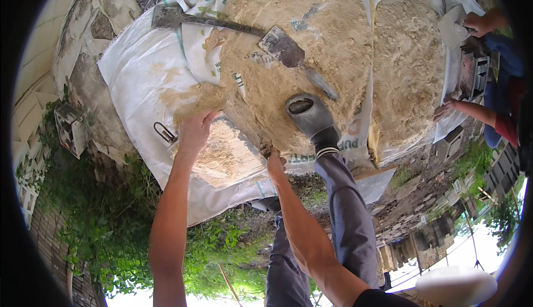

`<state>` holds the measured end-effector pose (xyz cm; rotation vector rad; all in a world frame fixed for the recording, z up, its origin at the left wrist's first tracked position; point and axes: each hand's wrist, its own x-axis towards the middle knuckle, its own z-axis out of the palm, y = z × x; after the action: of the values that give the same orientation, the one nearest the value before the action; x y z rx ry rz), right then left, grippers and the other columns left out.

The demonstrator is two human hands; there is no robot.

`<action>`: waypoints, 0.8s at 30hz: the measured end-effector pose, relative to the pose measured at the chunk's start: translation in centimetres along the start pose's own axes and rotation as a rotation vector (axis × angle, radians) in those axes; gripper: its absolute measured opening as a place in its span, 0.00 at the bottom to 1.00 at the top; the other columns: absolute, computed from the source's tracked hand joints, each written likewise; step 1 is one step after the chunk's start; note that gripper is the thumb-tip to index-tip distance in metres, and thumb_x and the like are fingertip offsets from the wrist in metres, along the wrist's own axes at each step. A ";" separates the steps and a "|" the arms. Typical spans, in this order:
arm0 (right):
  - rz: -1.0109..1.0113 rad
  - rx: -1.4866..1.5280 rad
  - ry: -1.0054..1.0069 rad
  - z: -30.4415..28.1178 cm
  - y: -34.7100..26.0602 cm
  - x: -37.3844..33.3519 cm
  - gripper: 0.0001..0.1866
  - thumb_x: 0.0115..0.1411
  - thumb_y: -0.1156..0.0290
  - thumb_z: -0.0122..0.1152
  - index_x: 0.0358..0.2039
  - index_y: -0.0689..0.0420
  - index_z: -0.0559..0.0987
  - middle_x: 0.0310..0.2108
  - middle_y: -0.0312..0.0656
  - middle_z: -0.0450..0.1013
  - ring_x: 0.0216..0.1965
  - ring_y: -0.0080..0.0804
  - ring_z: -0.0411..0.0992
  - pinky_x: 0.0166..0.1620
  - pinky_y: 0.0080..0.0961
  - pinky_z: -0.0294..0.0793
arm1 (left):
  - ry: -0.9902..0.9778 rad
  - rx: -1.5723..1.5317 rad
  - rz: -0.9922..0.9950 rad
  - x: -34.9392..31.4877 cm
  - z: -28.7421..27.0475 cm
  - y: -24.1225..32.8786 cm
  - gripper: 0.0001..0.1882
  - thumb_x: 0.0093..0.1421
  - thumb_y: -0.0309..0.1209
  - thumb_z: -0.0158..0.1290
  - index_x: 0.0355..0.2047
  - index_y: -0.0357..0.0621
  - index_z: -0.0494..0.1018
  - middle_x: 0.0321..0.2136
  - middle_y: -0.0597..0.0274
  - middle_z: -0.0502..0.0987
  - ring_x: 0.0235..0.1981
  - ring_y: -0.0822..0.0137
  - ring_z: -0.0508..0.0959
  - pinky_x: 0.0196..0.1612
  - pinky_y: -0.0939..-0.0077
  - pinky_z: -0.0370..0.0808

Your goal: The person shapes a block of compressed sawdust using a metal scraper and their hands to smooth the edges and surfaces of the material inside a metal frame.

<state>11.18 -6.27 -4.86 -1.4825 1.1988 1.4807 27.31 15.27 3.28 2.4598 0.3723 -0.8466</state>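
A rectangular, box-like mould (256,152) filled with pale sandy soil lies on white woven sacking in front of me. My left hand (195,131) is at its far left edge, fingers stretched over the loose soil. A metal loop handle (165,132) sticks out just left of that hand. My right hand (276,162) is curled at the mould's right corner; what its fingers close on is hidden. Beyond lies a trowel (282,47) with a dark, soil-caked blade. Near it is a hoe-like tool (166,17) with a dark block-shaped head and long bar.
Sandy soil (333,23) spreads over the white sacks (133,79). My booted foot (311,117) stands on it, right of the mould. At the right edge another person's hands (474,25) work beside a second mould (474,76). Green plants (111,207) grow at the left.
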 end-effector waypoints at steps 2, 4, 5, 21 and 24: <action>0.069 -0.038 0.031 -1.1 -1.5 -0.7 0.32 0.62 0.42 0.26 0.63 0.41 0.55 0.64 0.57 0.42 0.60 0.65 0.47 0.60 0.58 0.45 | -0.030 -0.072 -0.061 0.4 -0.8 0.9 0.13 0.60 0.40 0.51 0.34 0.44 0.78 0.20 0.47 0.74 0.21 0.49 0.74 0.27 0.63 0.69; 0.083 0.009 0.050 -1.5 -2.7 -1.4 0.32 0.62 0.42 0.26 0.63 0.41 0.55 0.64 0.56 0.41 0.60 0.65 0.47 0.60 0.58 0.44 | -0.023 -0.073 -0.061 0.7 -0.8 0.5 0.13 0.60 0.40 0.52 0.34 0.44 0.77 0.19 0.46 0.74 0.21 0.50 0.73 0.27 0.63 0.69; 0.100 0.048 0.059 -1.4 -3.2 -1.9 0.32 0.62 0.41 0.26 0.63 0.40 0.55 0.64 0.55 0.40 0.61 0.64 0.47 0.61 0.58 0.44 | -0.016 -0.070 -0.073 0.7 -0.9 0.1 0.13 0.60 0.40 0.52 0.34 0.43 0.77 0.19 0.46 0.73 0.20 0.50 0.72 0.27 0.63 0.68; -0.123 -0.164 0.089 -0.3 1.9 0.9 0.26 0.66 0.55 0.29 0.61 0.53 0.57 0.62 0.46 0.55 0.59 0.59 0.53 0.58 0.52 0.55 | 0.171 -0.071 0.039 -2.9 3.0 0.6 0.10 0.61 0.35 0.50 0.37 0.44 0.76 0.35 0.48 0.78 0.36 0.48 0.77 0.40 0.60 0.73; -0.020 -0.005 0.102 0.3 0.4 -0.5 0.26 0.65 0.57 0.33 0.58 0.56 0.62 0.56 0.51 0.64 0.55 0.55 0.63 0.56 0.44 0.61 | 0.662 0.277 0.160 -7.4 3.2 -1.8 0.13 0.62 0.34 0.48 0.44 0.41 0.71 0.52 0.47 0.70 0.53 0.46 0.68 0.56 0.56 0.64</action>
<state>10.78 -6.02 -4.35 -1.5851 1.2369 1.4106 19.31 14.29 5.11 2.9380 0.2872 0.0100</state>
